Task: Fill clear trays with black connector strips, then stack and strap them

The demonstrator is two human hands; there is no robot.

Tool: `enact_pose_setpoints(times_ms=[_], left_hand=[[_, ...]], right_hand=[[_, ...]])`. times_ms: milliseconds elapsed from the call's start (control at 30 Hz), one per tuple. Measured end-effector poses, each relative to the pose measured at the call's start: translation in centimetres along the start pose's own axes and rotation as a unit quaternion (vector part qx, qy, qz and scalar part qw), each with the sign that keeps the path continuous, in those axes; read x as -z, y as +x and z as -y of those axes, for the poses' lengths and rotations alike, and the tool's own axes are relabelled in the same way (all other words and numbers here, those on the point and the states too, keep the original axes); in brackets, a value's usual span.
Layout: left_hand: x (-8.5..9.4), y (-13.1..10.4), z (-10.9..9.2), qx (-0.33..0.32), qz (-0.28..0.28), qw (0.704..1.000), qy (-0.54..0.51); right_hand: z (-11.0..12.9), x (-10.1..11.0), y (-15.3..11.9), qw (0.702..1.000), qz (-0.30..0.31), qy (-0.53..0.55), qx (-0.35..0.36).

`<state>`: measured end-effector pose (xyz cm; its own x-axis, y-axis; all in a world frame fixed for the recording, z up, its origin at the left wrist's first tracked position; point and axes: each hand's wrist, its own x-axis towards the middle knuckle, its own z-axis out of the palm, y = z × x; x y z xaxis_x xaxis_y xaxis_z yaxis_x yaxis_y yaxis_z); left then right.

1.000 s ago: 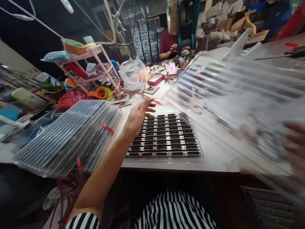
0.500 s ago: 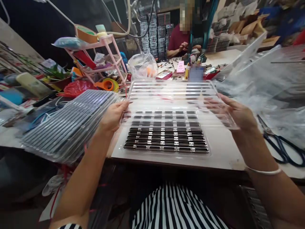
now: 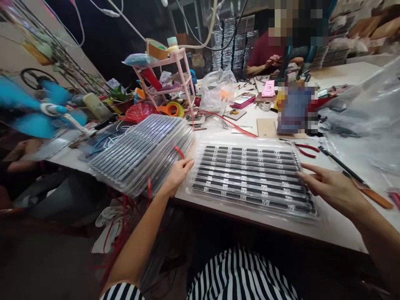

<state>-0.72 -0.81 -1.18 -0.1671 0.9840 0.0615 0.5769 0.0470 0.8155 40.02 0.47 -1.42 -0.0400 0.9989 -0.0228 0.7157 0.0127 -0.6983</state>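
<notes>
Left hand [image 3: 178,177] and right hand [image 3: 328,185] touch opposite edges of a ribbed, clear plastic tray [image 3: 243,203] on the tabletop [image 3: 337,227]; I cannot tell whether they grip. Slim dark strips [image 3: 250,177] lie inside, parallel.

Black strips [image 3: 243,179] sit under glare from the clear lid [image 3: 198,192], fine markings too small to read. Can't tell whether left hand [image 3: 178,175] fingertips grip or just touch the lid's edge; right hand [image 3: 325,181] hides part of the tabletop, its forearm cut by the right edge. Fan blades [image 3: 18,96] motion-blurred, clipped at left. Co-worker [image 3: 261,54]: head pixelated. Blue item [image 3: 295,108] pixelated too, unidentifiable. Plastic bags [image 3: 375,121] run off right; striped shirt [image 3: 243,275] cut at bottom.
</notes>
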Motion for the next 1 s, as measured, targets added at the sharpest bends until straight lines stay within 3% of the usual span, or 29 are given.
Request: enact_pose_setpoints(times_ms=[200, 367, 433, 567, 667, 800, 867, 1000], left_hand=[[-1.3, -1.4, 0.2, -0.053, 0.023, 0.996, 0.068], [-1.0, -1.6, -0.2, -0.065, 0.042, 0.992, 0.104], [-0.9, -1.5, -0.2, -0.051, 0.04, 0.99, 0.122], [-1.3, -1.0, 0.0, -0.084, 0.009, 0.985, 0.153], [-2.3, -0.8, 0.1, -0.132, 0.019, 0.972, 0.195], [-3.4, -0.8, 0.3, -0.146, 0.015, 0.963, 0.226], [-3.4, -0.8, 0.4, -0.15, 0.004, 0.964, 0.221], [-2.1, -2.1, 0.6, -0.17, 0.015, 0.963, 0.208]], right_hand=[[-2.0, -0.2, -0.3, 0.989, -0.089, -0.117, 0.01], [-2.6, -0.3, -0.5, 0.983, -0.073, -0.167, 0.012], [-2.3, -0.3, -0.5, 0.978, -0.093, -0.184, 0.018], [-1.8, -1.1, 0.4, 0.955, -0.154, -0.205, 0.151], [-1.9, -2.1, 1.3, 0.931, -0.122, -0.244, 0.243], [-2.0, -2.8, 1.8, 0.911, -0.08, -0.303, 0.267], [-2.3, -2.2, 1.9, 0.918, -0.062, -0.282, 0.271], [-4.4, 0.2, 1.8, 0.947, 0.017, -0.132, 0.292]])
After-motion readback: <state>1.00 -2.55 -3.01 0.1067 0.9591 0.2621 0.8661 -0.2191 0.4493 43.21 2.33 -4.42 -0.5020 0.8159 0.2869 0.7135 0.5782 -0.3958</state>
